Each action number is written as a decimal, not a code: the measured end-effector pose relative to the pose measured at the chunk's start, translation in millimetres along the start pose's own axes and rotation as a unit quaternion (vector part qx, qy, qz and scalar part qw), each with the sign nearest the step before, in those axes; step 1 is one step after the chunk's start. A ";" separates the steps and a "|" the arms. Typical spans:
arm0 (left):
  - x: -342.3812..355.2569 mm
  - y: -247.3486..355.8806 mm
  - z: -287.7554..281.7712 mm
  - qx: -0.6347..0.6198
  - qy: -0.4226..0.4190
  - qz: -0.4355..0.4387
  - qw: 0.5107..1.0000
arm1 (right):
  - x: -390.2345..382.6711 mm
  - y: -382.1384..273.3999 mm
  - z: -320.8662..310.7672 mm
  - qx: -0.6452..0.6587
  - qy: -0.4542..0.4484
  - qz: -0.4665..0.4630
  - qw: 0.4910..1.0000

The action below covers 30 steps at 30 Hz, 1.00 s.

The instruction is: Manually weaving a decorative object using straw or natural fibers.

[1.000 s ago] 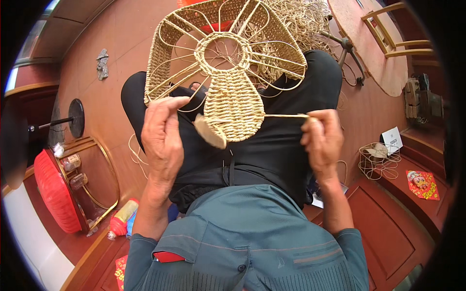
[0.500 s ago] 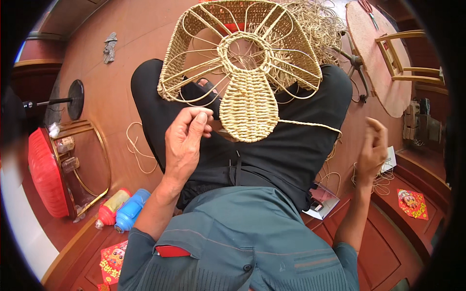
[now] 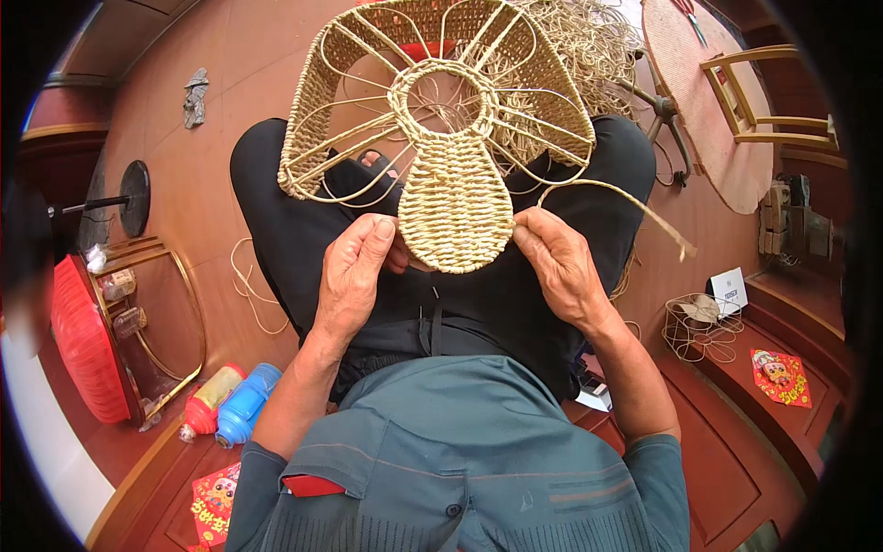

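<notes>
Across my knees rests a woven straw basket frame (image 3: 296, 138) with wire loops and bare spokes around a wrapped ring (image 3: 402, 92). From the ring toward me runs a tightly woven rounded panel (image 3: 455, 207). My left hand (image 3: 354, 271) is closed at the panel's left edge, its fingertips partly hidden behind the weave. At the right edge, my right hand (image 3: 559, 267) pinches the straw cord close to where it leaves the panel. The cord's loose tail (image 3: 635, 195) arches up and off to the right, with a frayed end.
A heap of loose straw cord (image 3: 579, 64) lies beyond the basket. To the left are a red stool (image 3: 87, 340), a round-based stand (image 3: 135, 198) and two bottles, one blue (image 3: 248, 405). On the right stand a wooden chair frame (image 3: 763, 129) and a tangle of cord (image 3: 704, 331).
My right hand has come in from the far right to the panel's edge and now pinches the cord. The cord's tail, earlier drawn out rightward, now arches with its end showing. The basket shifted slightly left.
</notes>
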<state>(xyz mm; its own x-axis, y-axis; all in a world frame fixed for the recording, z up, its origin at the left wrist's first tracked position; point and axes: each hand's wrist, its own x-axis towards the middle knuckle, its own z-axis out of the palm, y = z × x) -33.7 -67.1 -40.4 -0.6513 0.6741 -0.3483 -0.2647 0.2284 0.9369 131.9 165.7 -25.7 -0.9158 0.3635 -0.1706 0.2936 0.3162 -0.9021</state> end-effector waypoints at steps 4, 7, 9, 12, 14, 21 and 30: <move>-0.7 0.2 -8.8 -0.017 0.015 -0.004 1.000 | -1.1 -3.0 0.4 0.103 0.012 0.079 0.991; -10.6 -0.9 -37.9 -0.022 0.059 0.006 0.998 | -0.6 -0.9 3.9 0.162 -0.004 0.100 0.982; -14.8 8.0 -56.4 -0.060 0.102 0.024 0.993 | -2.3 -2.1 1.4 0.183 0.003 0.143 0.973; -15.8 18.8 -93.3 -0.094 0.161 0.062 0.981 | -0.5 -0.1 -0.6 0.181 0.025 0.160 0.970; -19.0 5.2 -127.7 -0.090 0.219 0.081 0.968 | 3.8 -2.5 -3.7 0.166 0.011 0.200 0.966; -31.0 -121.6 -233.9 -0.053 0.435 0.036 0.898 | 7.6 -3.2 -2.7 0.001 0.040 0.144 0.989; -24.2 -447.9 -178.5 -0.191 0.337 -0.358 0.849 | -6.7 0.7 -17.9 0.000 0.061 0.165 0.984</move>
<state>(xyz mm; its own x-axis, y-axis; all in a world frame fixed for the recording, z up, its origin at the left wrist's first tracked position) -26.3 -311.1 -456.9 -0.4504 -0.1270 -0.8837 -0.8927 0.0779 0.4438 143.1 179.2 -18.1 -0.7305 0.5495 -0.4054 0.5700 0.1637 -0.8052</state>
